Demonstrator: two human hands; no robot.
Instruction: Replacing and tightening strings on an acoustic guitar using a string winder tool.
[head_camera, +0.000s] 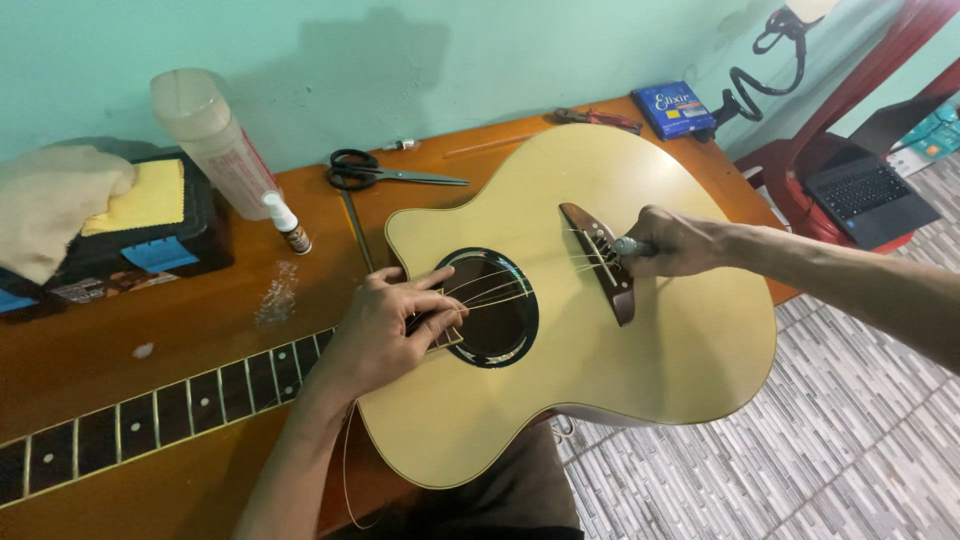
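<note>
An acoustic guitar (600, 340) lies face up across the wooden bench (200, 330), its body overhanging the near edge and its neck cut off at the picture's left border. The left hand (385, 325) rests by the sound hole with fingers spread, pinching the loose strings (520, 285), while the right hand (675, 243) is closed around a small tool (630, 245) at the bridge (600, 260) (mostly hidden in the fist). Toward the far edge stand a capped clear bottle (215, 140) whose contents are hard to make out, a small dropper bottle (290, 225), scissors (385, 173) and a blue packet (673, 110).
</note>
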